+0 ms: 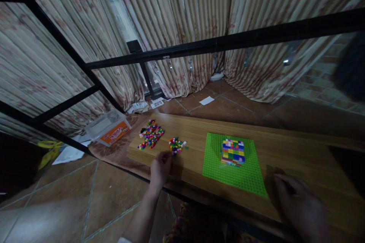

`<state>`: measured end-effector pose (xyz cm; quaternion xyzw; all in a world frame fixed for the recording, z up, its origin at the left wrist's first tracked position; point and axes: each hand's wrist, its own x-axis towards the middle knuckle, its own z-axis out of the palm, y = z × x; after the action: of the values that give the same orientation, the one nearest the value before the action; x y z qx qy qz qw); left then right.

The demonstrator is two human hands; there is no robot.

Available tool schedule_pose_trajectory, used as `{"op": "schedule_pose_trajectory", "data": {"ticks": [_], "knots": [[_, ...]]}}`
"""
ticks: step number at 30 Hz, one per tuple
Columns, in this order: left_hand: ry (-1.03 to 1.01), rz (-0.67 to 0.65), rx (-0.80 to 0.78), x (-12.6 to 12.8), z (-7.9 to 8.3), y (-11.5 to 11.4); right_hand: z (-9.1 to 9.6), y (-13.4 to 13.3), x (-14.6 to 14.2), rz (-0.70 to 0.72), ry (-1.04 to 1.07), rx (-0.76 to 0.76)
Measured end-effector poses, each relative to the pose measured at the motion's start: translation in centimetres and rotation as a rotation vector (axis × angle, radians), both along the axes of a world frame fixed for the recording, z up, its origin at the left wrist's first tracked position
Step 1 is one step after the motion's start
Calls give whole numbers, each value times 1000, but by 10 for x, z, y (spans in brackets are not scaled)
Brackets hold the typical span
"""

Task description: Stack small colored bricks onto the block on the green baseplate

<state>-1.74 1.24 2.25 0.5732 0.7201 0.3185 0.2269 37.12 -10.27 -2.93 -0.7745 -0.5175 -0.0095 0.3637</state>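
A green baseplate (pixel 247 176) lies on the wooden table (pixel 291 148) and carries a multicoloured block of small bricks (pixel 233 151). My left hand (pixel 160 168) rests on the table with its fingers curled, right below a small heap of loose bricks (pixel 176 145); whether it holds a brick is hidden. A bigger heap of coloured bricks (pixel 151 134) lies further left. My right hand (pixel 299 203) lies flat on the table by the baseplate's near right corner, fingers stretched, holding nothing.
A clear plastic box with an orange label (pixel 108 128) sits at the table's left end. Black metal bars (pixel 228 40) cross in front of striped curtains (pixel 176 19). Papers (pixel 207 100) lie on the tiled floor.
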Motion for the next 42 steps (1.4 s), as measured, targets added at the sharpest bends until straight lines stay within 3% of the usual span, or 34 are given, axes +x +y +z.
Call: {"op": "schedule_pose_trajectory", "data": {"ticks": [7, 14, 22, 29, 36, 42], "knots": [[270, -25, -37, 15, -1, 5, -1, 0, 1, 6, -32, 0], [310, -53, 10, 16, -3, 8, 1, 1, 0, 8, -13, 1], [-47, -85, 101, 27, 13, 4, -5, 1, 1, -13, 2, 2], [-492, -280, 135, 85, 15, 7, -7, 3, 2, 9, 0, 50], [-613, -438, 64, 143, 18, 23, -4, 3, -1, 20, 27, 63], [-721, -522, 6, 164, 17, 35, -5, 3, -2, 23, 27, 56]]}}
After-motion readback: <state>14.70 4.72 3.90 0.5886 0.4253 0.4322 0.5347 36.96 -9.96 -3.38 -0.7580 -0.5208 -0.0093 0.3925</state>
